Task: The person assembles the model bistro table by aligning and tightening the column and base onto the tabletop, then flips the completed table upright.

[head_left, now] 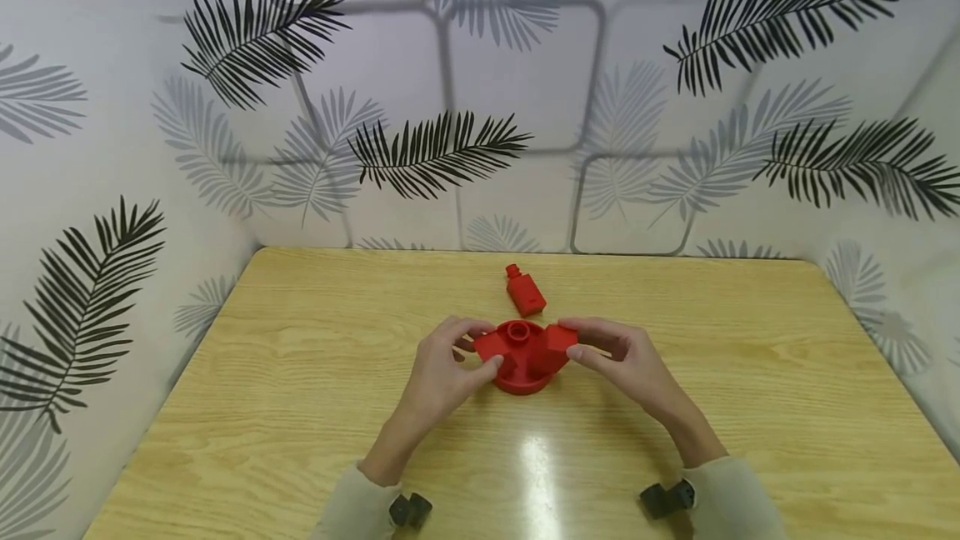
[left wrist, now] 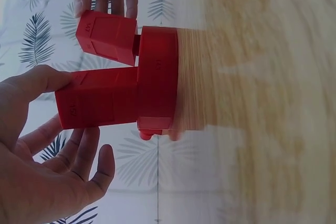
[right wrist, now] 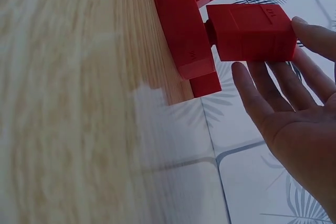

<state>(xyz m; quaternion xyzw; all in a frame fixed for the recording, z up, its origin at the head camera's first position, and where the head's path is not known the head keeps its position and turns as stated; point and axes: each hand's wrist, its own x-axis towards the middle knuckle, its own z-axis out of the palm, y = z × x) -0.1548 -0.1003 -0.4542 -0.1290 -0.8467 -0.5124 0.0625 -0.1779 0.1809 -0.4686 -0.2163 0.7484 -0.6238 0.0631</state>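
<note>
On the table (head_left: 300, 373), my left hand (head_left: 442, 367) pinched the left block (head_left: 492, 346), my right hand (head_left: 632, 362) the right block (head_left: 553, 348), both at the round base (head_left: 522, 387), seating unclear. Looked part-done: one socket (head_left: 518, 330) stood bare, a loose bottle (head_left: 527, 296) lay just behind. Tiny digits, right block maybe "147"; no brand readable.

R blk (right wrist: 254, 32) no. 147, L blk (left wrist: 100, 98) prob. 152, base (left wrist: 157, 80) no. blurry

At the frame's lower centre, the tray (head_left: 522, 387) stands on the table (head_left: 300, 357), left bottle (head_left: 491, 346) and right bottle (head_left: 558, 340) over its sides, rear bottle (head_left: 527, 295) lying just behind.
</note>
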